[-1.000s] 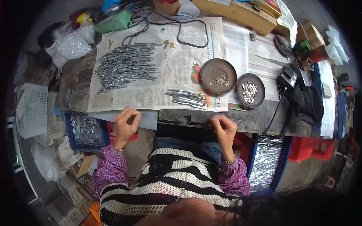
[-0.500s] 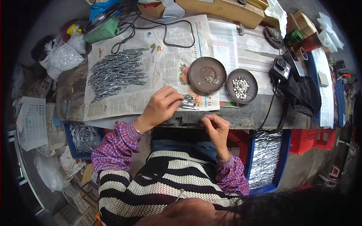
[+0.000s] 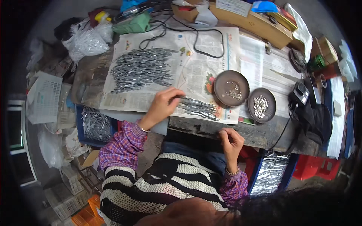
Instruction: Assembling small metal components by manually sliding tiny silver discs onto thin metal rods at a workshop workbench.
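Observation:
Over the newspaper (image 3: 151, 101), my left hand (image 3: 163, 106) is closed, thumb and fingertips drawn together at the near end of a small bunch of slim silvery metal pieces (image 3: 200, 108). Whether a piece is pinched in it I cannot make out. My right hand (image 3: 232, 144) is at the table's front edge, thumb and forefinger pressed together; anything between them is too small to tell. Behind the bunch, a round brown dish (image 3: 220, 90) contains small brassy parts. A second brown dish (image 3: 272, 105), to its right, contains small whitish-silver pieces. A large heap of slim metal pieces (image 3: 141, 69) lies farther left.
A black cable (image 3: 222, 47) curls across the newspaper's far side. Blue bins of metal pieces stand below the table, one left (image 3: 81, 132), one right (image 3: 284, 177). A small black device (image 3: 300, 94) sits at the right. A long cardboard box (image 3: 256, 28) lines the back.
The view has shifted, so the table appears lower and farther right. My left hand has come off the small bunch toward its left end, showing more of it. My right hand keeps its pinch.

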Tool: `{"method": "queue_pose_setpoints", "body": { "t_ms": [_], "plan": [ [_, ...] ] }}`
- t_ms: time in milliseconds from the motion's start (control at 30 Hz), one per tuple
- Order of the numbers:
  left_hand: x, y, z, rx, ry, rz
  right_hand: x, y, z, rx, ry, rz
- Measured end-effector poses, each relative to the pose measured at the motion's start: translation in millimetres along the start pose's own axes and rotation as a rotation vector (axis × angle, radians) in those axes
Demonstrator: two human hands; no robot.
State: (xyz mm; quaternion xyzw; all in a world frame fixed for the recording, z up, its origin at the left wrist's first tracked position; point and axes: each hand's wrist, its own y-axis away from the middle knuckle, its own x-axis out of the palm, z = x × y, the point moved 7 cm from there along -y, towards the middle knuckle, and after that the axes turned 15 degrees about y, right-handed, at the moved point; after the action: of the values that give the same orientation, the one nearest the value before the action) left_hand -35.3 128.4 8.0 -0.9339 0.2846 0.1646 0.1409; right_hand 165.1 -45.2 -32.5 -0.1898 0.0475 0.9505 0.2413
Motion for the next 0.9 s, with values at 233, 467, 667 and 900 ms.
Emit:
{"method": "queue_pose_setpoints", "body": {
  "t_ms": [233, 467, 667, 900],
  "plan": [
    [-17, -2, -4, 0.063, -0.047, -0.060, 0, 1, -3, -0.073, 0.008, 0.002],
    [-53, -10, 6, 0.199, -0.520, -0.070, 0, 0, -6, -0.037, 0.009, 0.032],
    [-49, -12, 7, 0.257, -0.605, -0.078, -2, -2, 1, 0.010, -0.019, 0.053],
    [-55, -12, -6, 0.288, -0.487, -0.131, -6, -2, 8, -0.073, -0.022, 0.019]
  ]
}}
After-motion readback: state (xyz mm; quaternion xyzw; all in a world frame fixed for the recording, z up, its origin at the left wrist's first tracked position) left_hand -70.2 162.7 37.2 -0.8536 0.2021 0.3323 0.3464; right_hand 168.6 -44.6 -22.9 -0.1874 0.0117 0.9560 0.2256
